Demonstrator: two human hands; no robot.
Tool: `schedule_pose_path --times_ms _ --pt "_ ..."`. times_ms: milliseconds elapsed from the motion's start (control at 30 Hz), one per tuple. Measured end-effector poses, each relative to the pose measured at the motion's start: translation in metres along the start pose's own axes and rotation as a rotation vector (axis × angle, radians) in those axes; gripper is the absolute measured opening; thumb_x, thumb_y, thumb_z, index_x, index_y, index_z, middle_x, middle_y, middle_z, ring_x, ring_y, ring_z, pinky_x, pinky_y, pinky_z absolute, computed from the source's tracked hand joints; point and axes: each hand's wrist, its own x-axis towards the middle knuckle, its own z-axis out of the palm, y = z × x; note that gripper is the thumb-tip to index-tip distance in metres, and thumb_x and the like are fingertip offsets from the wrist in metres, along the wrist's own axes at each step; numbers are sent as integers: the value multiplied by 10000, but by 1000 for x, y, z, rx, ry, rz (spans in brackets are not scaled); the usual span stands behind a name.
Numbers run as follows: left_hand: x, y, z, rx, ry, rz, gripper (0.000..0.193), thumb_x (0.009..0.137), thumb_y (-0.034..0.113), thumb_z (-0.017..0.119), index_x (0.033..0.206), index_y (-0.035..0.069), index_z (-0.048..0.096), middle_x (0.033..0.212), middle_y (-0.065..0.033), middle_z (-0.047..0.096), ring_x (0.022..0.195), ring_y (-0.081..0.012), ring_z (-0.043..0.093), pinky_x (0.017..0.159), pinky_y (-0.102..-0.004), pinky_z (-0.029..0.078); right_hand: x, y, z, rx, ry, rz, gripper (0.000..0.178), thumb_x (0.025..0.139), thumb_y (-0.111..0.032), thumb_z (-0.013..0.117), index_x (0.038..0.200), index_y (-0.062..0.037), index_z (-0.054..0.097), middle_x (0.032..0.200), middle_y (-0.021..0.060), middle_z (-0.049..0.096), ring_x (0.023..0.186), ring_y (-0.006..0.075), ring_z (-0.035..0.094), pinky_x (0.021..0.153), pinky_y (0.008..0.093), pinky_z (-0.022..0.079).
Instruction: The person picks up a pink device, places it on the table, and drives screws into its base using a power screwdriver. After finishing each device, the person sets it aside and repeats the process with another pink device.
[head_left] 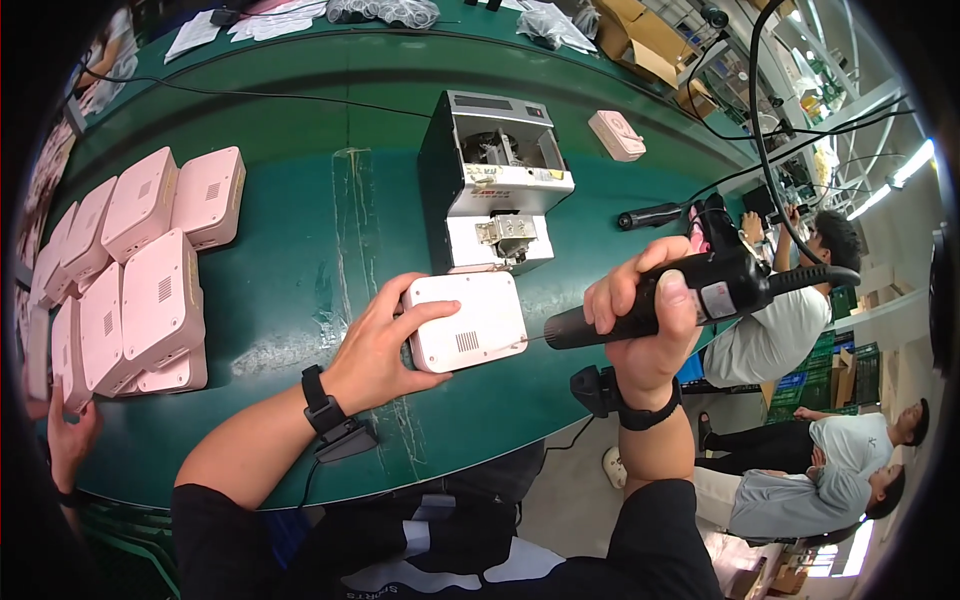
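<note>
A pale pinkish-white plastic box (485,310) with a slotted grille and corner holes lies on the green table in front of me. My left hand (385,340) grips its left side, thumb at the near edge and fingers over the top. In my right hand (645,310) is a black corded electric screwdriver (730,285), held almost level with fingers wrapped round it. Its thin bit points left and meets the box near the near right corner; whether a screw sits there is too small to tell. Just behind the box stands a screw feeder (500,185).
Several pink boxes (160,300) are piled at the left, where another person's hand (72,440) touches one. One pink device (617,135) lies behind the feeder's right side. A black cylindrical tool (650,216) rests at the right. The screwdriver's cable (765,120) hangs overhead. Other people are at the right.
</note>
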Motion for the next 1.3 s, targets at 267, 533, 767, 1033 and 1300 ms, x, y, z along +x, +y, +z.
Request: schedule_pose_path --times_ms 267,533,767,1033,1300 --pt "0 1 0 -12 -20 -25 766 598 165 902 1294 214 586 1370 -152 415 1185 -372 538 961 -426 516 50 -36 21 209 111 -273 328 982 -391 467 1008 -67 506 667 36 498 469 152 446 510 341 426" --pt "-1 4 0 -12 -26 -41 770 601 172 901 1300 214 581 1377 -154 411 1193 -374 532 970 -427 509 81 3 28 -79 57 -156 253 987 -300 506 964 -47 509 659 64 529 499 171 498 526 358 444" --pt "-2 -2 -3 -22 -9 -30 773 601 162 898 1303 213 578 1379 -156 411 1192 -377 533 971 -427 508 60 4 20 -137 -17 31 249 989 -301 496 980 -51 491 659 64 521 498 168 494 534 356 447" --pt "1 -3 1 -32 -10 -26 787 590 148 901 1304 218 578 1372 -156 416 1182 -374 540 962 -424 511 9 -11 -1 -25 -7 29 296 977 -368 472 1035 -80 441 667 47 486 483 153 461 547 346 442" --pt "0 -2 4 -16 8 -26 787 579 152 907 1297 225 594 1369 -160 432 1172 -367 556 950 -419 525 -6 7 -9 -14 -14 5 308 969 -392 476 1019 -91 431 678 45 496 479 148 458 527 341 437"
